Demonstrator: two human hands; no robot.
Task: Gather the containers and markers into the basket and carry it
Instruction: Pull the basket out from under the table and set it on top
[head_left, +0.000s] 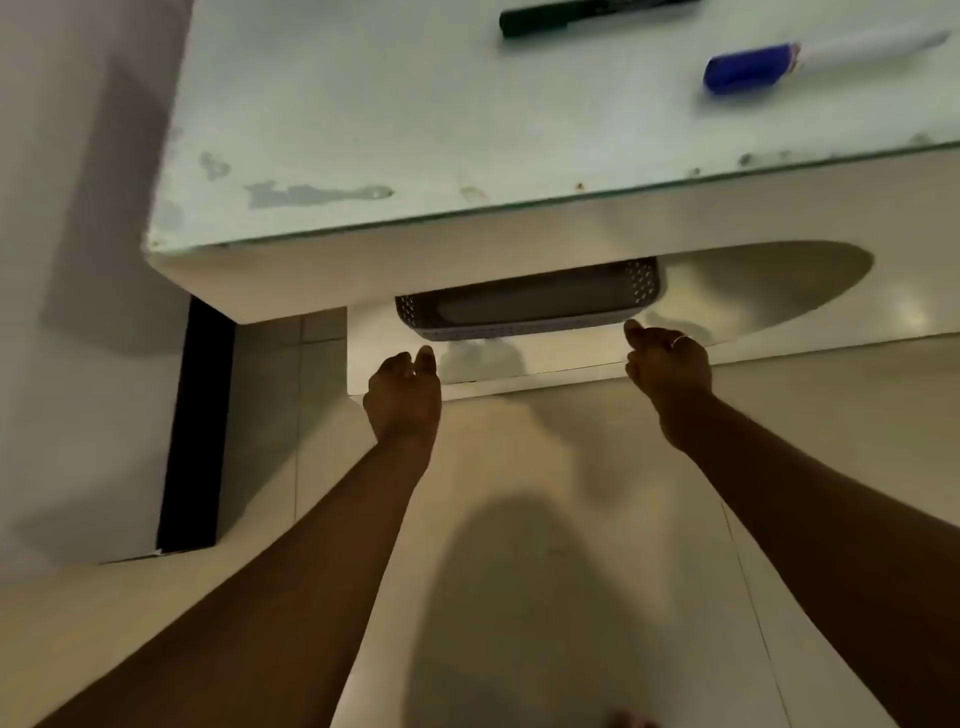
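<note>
Basket (524, 312) lies crosswise under the counter (415, 130), between my loosely curled, empty left hand (402, 395) and nearer right hand (667, 364).

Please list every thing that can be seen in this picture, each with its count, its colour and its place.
black marker pen: one, black, lying on the tabletop at the far edge of the view.
white marker with a blue cap: one, white and blue, on the tabletop, right of the black one.
grey perforated plastic basket: one, grey, on the lower shelf, partly hidden under the tabletop.
pale worn tabletop: one, pale greenish white.
lower shelf: one, cream, beneath the tabletop.
tiled floor: beige, below the arms.
thin ring: one, pale, on the right hand.
left hand: one, fingers loosely curled, near the basket's left end.
right hand: one, loosely curled, near its right end; contact unclear.
</note>
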